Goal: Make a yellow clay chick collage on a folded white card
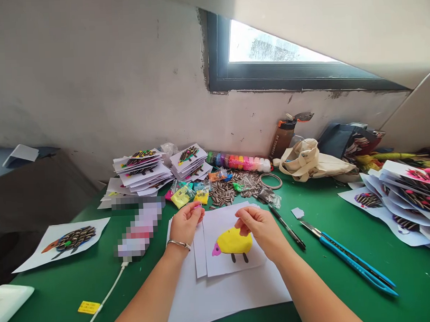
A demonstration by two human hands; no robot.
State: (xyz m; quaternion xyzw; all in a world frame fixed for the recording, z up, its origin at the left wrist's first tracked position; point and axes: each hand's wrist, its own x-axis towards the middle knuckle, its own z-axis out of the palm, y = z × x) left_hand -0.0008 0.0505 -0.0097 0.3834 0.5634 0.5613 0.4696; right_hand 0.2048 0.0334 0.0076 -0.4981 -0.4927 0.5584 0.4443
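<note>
My left hand (187, 222), with a bracelet at the wrist, is closed in a pinch. A tiny pink-purple bit of clay (197, 206) shows at its fingertips. My right hand (256, 222) hovers over the right part of a picture card, its fingers pinched together. Whatever they hold, if anything, is hidden. The white card (219, 267) carries a yellow clay animal body (233, 242) with a pink head and two dark legs. It lies on other cards and larger white paper sheets (207, 306).
Sunflower seeds (221, 193), clay packets (181, 196) and a tape ring (271, 181) lie beyond the cards. A black pen (287, 227) and blue utility knife (356, 261) are at right. Stacked seed pictures (144, 171) stand behind; a phone-like blurred item (141, 230) lies left.
</note>
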